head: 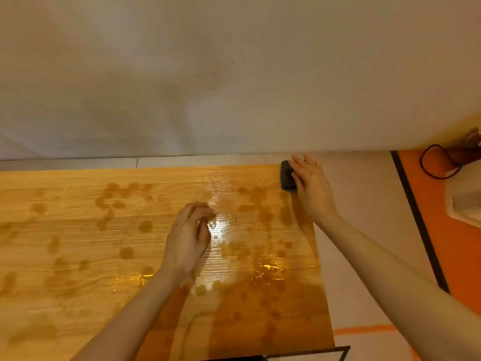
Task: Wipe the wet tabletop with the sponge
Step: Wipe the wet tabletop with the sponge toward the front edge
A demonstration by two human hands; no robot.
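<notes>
A wooden tabletop (78,256) fills the lower left, spotted with dark wet patches and glossy water near its middle and right side. A dark sponge (286,177) lies at the table's far right corner. My right hand (311,186) rests flat over the sponge, fingers spread and pointing toward the wall. My left hand (190,235) hovers above the wet middle of the table, fingers loosely curled, holding nothing.
A pale wall (234,74) rises just behind the table. To the right is light floor, then an orange surface (442,217) with a black edge, a black cable (432,162) and a white object (466,201).
</notes>
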